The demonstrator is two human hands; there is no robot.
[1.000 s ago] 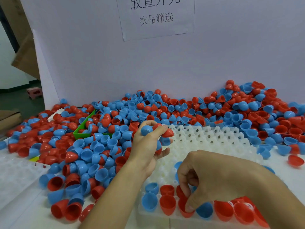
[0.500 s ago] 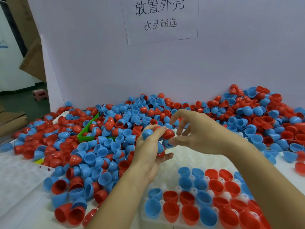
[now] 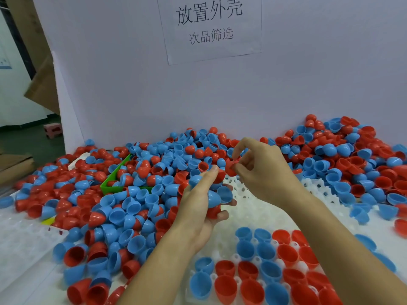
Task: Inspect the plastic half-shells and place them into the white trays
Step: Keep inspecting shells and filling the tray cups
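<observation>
A big heap of red and blue half-shells [image 3: 136, 194] covers the table. My left hand [image 3: 198, 208] is raised over the white tray [image 3: 259, 208] and holds a bunch of several half-shells [image 3: 218, 194], blue and red. My right hand [image 3: 262, 170] is just right of that bunch and pinches one red half-shell [image 3: 231, 169] between thumb and fingers at the top of the bunch. The near rows of the tray hold several seated red and blue half-shells [image 3: 271, 256].
A green bin [image 3: 110, 186] sits half buried in the heap left of my hands. Another white tray [image 3: 24, 245] lies at the near left. A white backboard with a paper sign [image 3: 211, 27] closes off the far side. More half-shells pile up at the right [image 3: 352, 159].
My right hand rose from the tray's near row to the bunch in my left hand and now pinches a red half-shell there. My left hand stayed almost still.
</observation>
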